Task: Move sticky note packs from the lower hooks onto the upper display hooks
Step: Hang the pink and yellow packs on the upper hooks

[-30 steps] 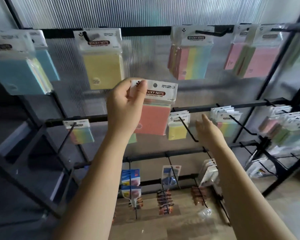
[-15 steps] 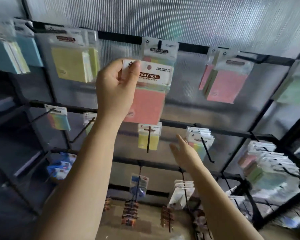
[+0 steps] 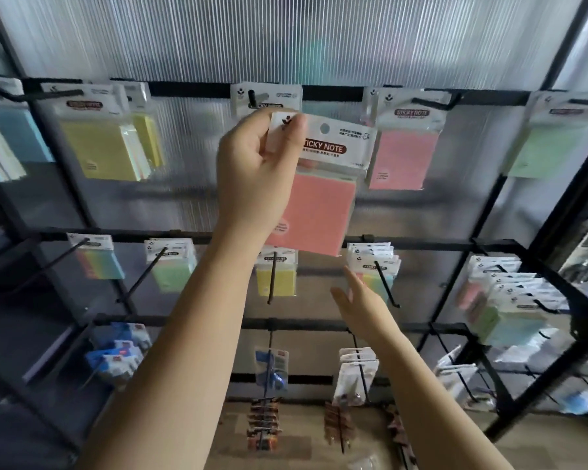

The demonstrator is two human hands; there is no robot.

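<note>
Left hand (image 3: 255, 171) raised at centre frame, thumb and fingers pinching the top-left corner of the white header card on a clear-wrapped pink sticky note pack (image 3: 314, 212); thumb on the front face, fingers curled behind. Pack hangs free from that pinch, slightly tilted, punch hole in the header uncovered. At 11 o'clock from the hole, just above the thumb, is the black upper display hook (image 3: 252, 96), already carrying another sticky note pack whose header (image 3: 269, 96) sits partly behind the held one. Cannot tell if the held pack touches it.

Right hand (image 3: 360, 300) lower, at 5 o'clock from the pink pack, fingers straight and loosely spread, holding nothing, just beside the multicolour pack stack (image 3: 374, 266) on a lower black hook (image 3: 386, 286); contact not clear.

Yellow pack (image 3: 277, 279) on the middle-row hook at 6 o'clock from the left hand. Second pink pack (image 3: 401, 157) at 3 o'clock on the top row.
</note>
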